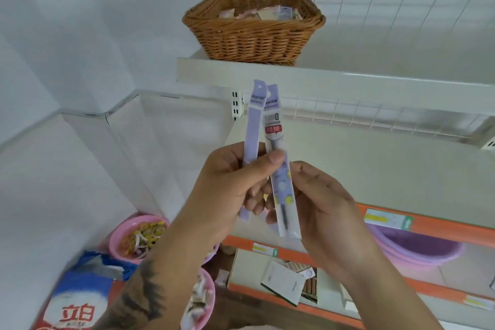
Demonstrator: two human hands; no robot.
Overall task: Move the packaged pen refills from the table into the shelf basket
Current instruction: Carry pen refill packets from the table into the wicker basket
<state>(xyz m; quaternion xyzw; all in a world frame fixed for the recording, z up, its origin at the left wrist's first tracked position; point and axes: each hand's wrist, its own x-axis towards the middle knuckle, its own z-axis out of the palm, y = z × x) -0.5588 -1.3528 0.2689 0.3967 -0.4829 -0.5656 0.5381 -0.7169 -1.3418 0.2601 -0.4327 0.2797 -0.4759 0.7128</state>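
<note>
While both refill packs (270, 147) sit upright mid-air below wicker basket (254, 27), left hand (230, 185) pinches them, right hand (318, 195) steadies lower ends — I see risk: thin grip, pkgs splay, one slips b4 reaching shelf (348, 80).

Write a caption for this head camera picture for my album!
Both hands, left hand and right hand, hold two packaged pen refills up below the wicker shelf basket.

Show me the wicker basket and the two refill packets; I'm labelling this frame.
wicker basket (251, 37): head view, front woven wall.
left refill packet (253, 126): head view, plain lilac middle.
right refill packet (273, 130): head view, red label.
</note>
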